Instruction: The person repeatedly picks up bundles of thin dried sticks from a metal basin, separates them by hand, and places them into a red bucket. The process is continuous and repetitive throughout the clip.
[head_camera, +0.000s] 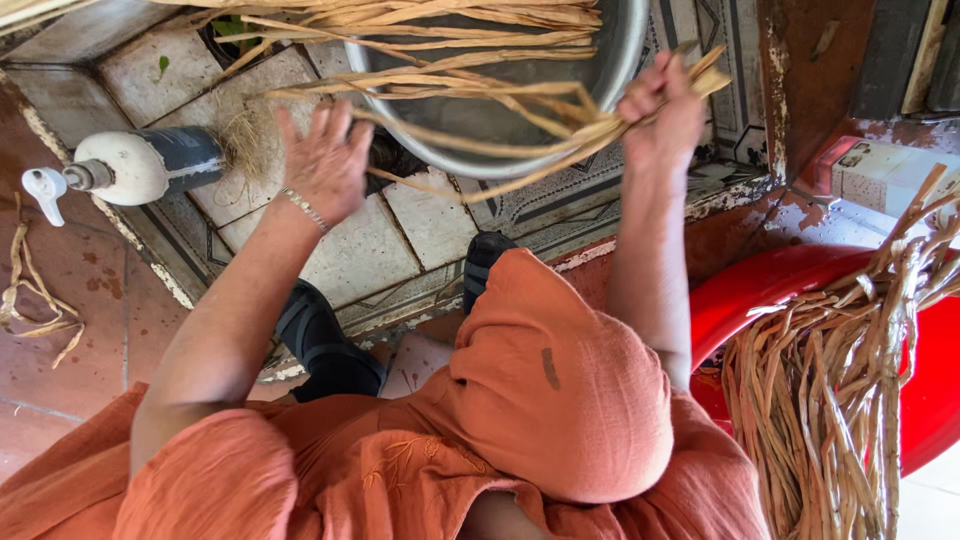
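At the top of the frame, the right hand (662, 112) grips a bundle of tan fibre strips (470, 90) lying across a metal basin (520, 120). The left hand (325, 160), fingers spread, touches the strips. A pump bottle (130, 168) lies at upper left; more dried strips (830, 390) drape a red tub (750, 290) at lower right.

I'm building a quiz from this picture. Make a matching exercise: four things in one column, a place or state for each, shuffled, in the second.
Things:
1. right hand
2. left hand
3. pump bottle
4. red tub

Places or states:
a. lying on its side on the tiles
b. gripping a bunch of straw strips
c. holding a heap of dried strips, at the right
d. open, fingers spread beside the metal basin

Pairs: 1-b, 2-d, 3-a, 4-c
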